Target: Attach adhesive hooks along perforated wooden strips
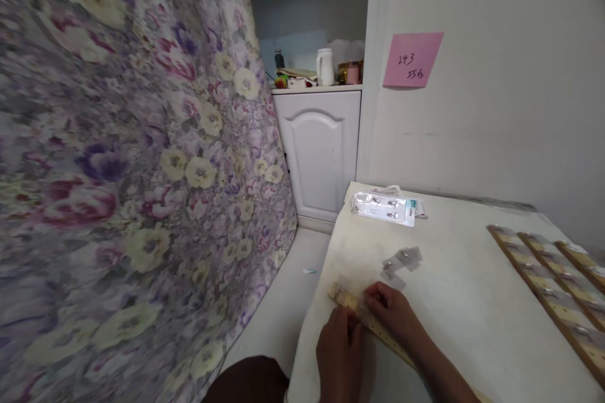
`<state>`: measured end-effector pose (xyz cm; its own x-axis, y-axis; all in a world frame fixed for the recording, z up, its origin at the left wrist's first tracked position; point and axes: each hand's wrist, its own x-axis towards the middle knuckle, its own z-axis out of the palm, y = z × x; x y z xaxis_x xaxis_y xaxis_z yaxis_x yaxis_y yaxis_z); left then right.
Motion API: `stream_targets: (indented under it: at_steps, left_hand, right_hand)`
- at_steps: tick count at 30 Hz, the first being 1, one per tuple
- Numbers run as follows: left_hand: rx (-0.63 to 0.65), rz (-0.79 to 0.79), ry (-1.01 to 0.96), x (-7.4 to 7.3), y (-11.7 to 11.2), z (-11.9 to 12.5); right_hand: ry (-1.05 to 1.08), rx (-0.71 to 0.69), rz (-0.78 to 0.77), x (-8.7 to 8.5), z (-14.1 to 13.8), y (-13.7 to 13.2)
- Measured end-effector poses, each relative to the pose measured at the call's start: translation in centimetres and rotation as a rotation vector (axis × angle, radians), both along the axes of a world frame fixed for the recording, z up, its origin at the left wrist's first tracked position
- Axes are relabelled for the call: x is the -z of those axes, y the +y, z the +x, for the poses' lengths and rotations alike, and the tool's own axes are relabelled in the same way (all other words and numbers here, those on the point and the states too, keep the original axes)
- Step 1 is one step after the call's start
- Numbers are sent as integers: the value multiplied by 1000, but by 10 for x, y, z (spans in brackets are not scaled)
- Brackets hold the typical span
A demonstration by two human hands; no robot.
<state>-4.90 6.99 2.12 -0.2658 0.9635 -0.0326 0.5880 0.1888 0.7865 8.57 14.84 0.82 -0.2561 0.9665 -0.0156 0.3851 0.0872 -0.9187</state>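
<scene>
Lower centre, left hand (336, 341) and right hand (391, 311) are pinching narrowly at a pale strip (349, 300), grip contents unclear, apparently fitting something, next needing steadiness.

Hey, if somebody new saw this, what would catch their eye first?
Most likely the big floral curtain filling the left of the view. Next, perhaps, the pink handwritten note on the pale wall at upper right. Lower down, the left hand and right hand are close together at a pale strip with holes, on or just above the white table.
</scene>
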Motion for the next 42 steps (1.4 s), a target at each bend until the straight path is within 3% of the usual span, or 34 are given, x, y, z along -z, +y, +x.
stream_targets:
  at_steps: [12, 34, 42]
  left_hand:
    - [12, 190, -24, -2, -9, -2]
    - [34, 175, 40, -4, -1, 3]
    - [7, 139, 38, -13, -1, 6]
  right_hand:
    - [-21, 15, 12, 3, 0, 2]
    - [-24, 45, 19, 1, -1, 3]
    - [-24, 49, 13, -1, -1, 3]
